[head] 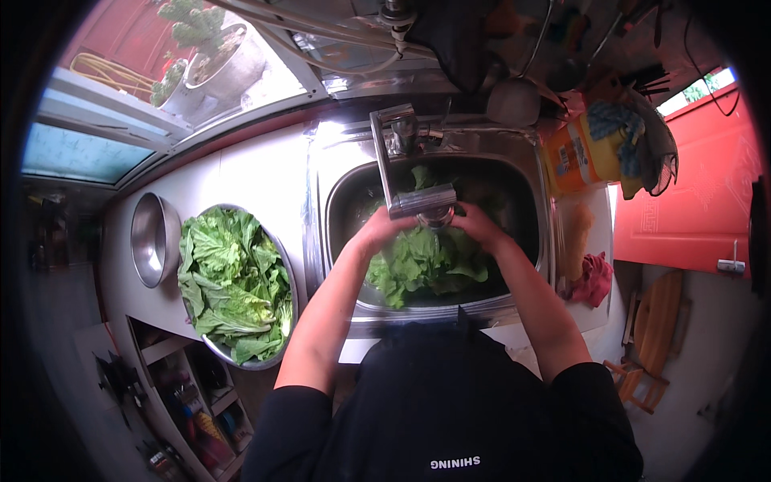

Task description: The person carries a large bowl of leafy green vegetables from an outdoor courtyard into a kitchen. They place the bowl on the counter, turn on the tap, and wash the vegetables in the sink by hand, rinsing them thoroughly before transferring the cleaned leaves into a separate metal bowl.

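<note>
My left hand (388, 229) and my right hand (480, 228) meet at the bunch of leafy greens (415, 259) under the tap. Both hands hold the leaves, though the spout and the foliage hide part of the fingers. The chrome tap (424, 200) reaches out over the steel sink (527, 241), its head directly above the bunch. Another leaf (423, 176) shows behind the spout, farther back in the basin. To the left, a large metal bowl (293, 307) is heaped with loose green leaves (235, 277).
An empty-looking steel bowl (155, 240) rests on the white counter (265, 162). Right of the sink are a pink cloth (593, 280), a dried loofah-like sponge (578, 232) and an orange-yellow container (572, 155). Open shelves (193, 385) lie below left; a wooden stool (656, 313) stands right.
</note>
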Available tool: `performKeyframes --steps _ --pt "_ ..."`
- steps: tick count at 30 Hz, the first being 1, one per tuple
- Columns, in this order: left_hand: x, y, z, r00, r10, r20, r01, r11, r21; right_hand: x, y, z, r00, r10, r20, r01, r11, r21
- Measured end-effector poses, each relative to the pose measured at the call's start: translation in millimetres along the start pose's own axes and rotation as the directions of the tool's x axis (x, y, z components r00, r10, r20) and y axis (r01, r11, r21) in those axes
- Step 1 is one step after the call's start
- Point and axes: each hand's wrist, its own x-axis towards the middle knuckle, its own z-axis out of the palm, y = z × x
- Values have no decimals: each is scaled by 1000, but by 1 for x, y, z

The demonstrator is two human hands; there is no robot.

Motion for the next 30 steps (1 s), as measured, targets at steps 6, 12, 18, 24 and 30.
performKeyframes --steps 6,12,18,24,30 --pt "-7 25 -6 951 281 -129 -271 958 91 -3 -29 -27 968 -225 -112 149 874 -462" --pt "36 -49 -74 870 439 -224 -261 796 546 8 12 -82 904 -293 -310 31 770 -637" --pt "-22 -84 -36 878 -395 -270 471 813 343 -22 120 -94 820 47 -570 -244 930 -274" --pt "1 -125 63 914 -404 45 398 869 -295 -19 151 -1 924 377 -62 -261 740 619" --pt "-3 -52 50 998 54 -18 -57 948 -313 -23 38 17 976 219 19 -190 796 575"
